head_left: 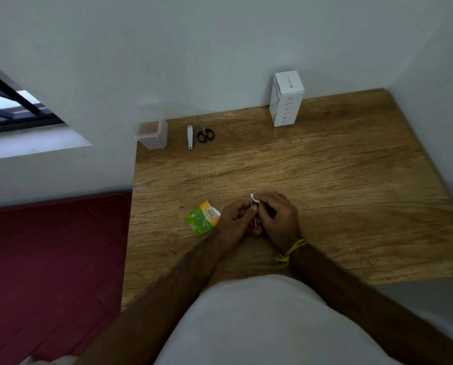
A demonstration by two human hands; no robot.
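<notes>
In the head view, a thin metal pin [254, 221] is pinched in the curled fingers of the left hand [235, 219], which is pressed against the right hand [279, 219] over the surface [338, 180]. A white scrap [254, 198] is gripped at the right hand's fingertips. A green and orange sachet [203, 218] is seen just left of the left hand. Scissors [205, 133] and a white box [286, 101] are set well beyond both hands.

thin held item [255, 221]: mostly covered, unidentifiable | box [286, 101] print: too small

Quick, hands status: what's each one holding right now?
Left hand: pinches a thin metal piece.
Right hand: pinches a white scrap.
</notes>
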